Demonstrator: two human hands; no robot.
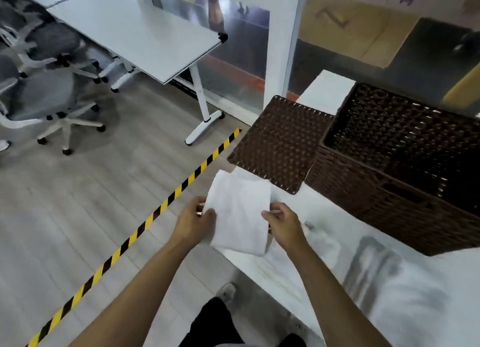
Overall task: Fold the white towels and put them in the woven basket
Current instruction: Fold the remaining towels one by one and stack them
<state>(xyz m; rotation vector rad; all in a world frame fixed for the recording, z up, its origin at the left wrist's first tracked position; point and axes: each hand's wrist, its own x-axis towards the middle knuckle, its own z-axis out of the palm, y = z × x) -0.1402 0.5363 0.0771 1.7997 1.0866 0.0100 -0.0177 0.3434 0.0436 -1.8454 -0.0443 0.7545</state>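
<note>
A folded white towel (240, 211) is held between both hands over the near corner of a white table (285, 266). My left hand (193, 220) grips its left edge, thumb on top. My right hand (281, 223) pinches its right edge. The dark brown woven basket (363, 191) stands open on the table to the right; what shows of its inside is dark. Its flat woven lid (280, 144) lies beside it on the left, jutting over the table edge.
More white cloth (405, 289) with a grey patch lies on the table at the lower right. A yellow-black tape line (145, 222) crosses the grey floor. A white desk (135, 32) and grey office chairs (39, 92) stand at the left. A white post (280, 48) rises behind the lid.
</note>
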